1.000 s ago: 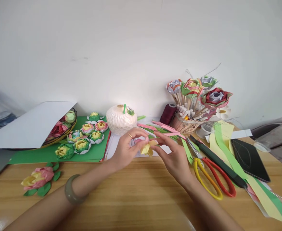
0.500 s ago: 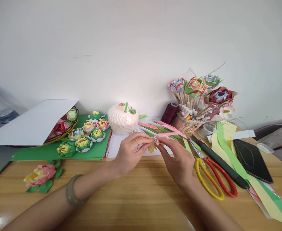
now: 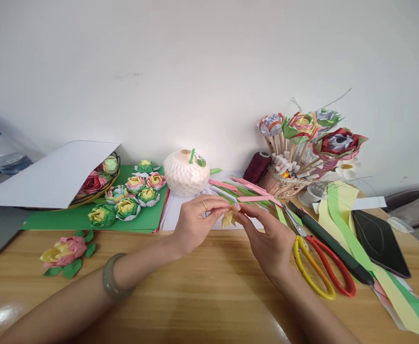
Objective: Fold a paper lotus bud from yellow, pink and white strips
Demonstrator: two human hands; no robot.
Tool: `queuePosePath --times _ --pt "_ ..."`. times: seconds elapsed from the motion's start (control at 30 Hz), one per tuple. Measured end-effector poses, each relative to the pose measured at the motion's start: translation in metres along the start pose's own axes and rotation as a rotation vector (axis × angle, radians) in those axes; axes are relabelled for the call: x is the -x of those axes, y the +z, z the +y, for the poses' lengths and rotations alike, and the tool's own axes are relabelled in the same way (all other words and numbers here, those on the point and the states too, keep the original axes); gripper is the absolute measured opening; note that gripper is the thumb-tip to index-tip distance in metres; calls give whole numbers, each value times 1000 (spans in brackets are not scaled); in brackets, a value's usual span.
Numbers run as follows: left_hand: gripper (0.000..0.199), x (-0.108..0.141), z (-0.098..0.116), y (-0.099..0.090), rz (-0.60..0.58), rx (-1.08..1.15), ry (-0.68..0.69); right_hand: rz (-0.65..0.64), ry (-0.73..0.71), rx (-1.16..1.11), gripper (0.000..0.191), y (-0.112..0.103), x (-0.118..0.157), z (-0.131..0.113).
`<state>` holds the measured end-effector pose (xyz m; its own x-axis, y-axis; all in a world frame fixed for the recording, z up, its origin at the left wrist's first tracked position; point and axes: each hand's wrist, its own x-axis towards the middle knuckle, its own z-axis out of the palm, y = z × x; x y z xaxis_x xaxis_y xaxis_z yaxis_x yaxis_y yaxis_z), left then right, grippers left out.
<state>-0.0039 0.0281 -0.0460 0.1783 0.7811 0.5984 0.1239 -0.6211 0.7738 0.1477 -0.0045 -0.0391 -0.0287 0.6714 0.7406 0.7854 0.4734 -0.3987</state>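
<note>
My left hand (image 3: 199, 220), with a ring on one finger, is closed in a pinch on a small folded paper piece (image 3: 235, 207). From the other side my right hand (image 3: 269, 234) pinches the same piece between thumb and fingers. The piece looks white with an orange-pink edge; fingertips cover most of it. Just beneath the fingers are yellow folded paper points (image 3: 228, 220); I cannot tell whether they join the piece. Behind the hands lie folded pink paper strips (image 3: 255, 198) and green ones, on white sheets (image 3: 173, 215).
Scissors (image 3: 324, 267) with yellow and red handles and a dark green cutter (image 3: 334, 246) lie right. Paper flowers (image 3: 127, 209) sit on green paper (image 3: 59, 220). A white round container (image 3: 186, 174), maroon thread spool (image 3: 257, 166) and flower basket (image 3: 284, 184) stand behind. A pink-yellow flower (image 3: 66, 251) lies left.
The camera view has shifted slightly, so the objects sit a little further right. Both hands stay at the small folded paper piece, which is turned slightly between the fingertips.
</note>
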Motion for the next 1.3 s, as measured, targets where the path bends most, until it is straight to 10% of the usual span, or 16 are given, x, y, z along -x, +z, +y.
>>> queuePosePath --times 0.83,1.13,1.3 --pt "8 -9 11 -9 -246 -22 -84 17 -62 -33 11 5 4 7" --pt "10 -20 7 -19 -417 -29 -96 -171 -11 -264 8 1 -2 5" --pt "6 -28 5 -26 -584 214 -407 -384 215 -538 11 -1 -4 7"
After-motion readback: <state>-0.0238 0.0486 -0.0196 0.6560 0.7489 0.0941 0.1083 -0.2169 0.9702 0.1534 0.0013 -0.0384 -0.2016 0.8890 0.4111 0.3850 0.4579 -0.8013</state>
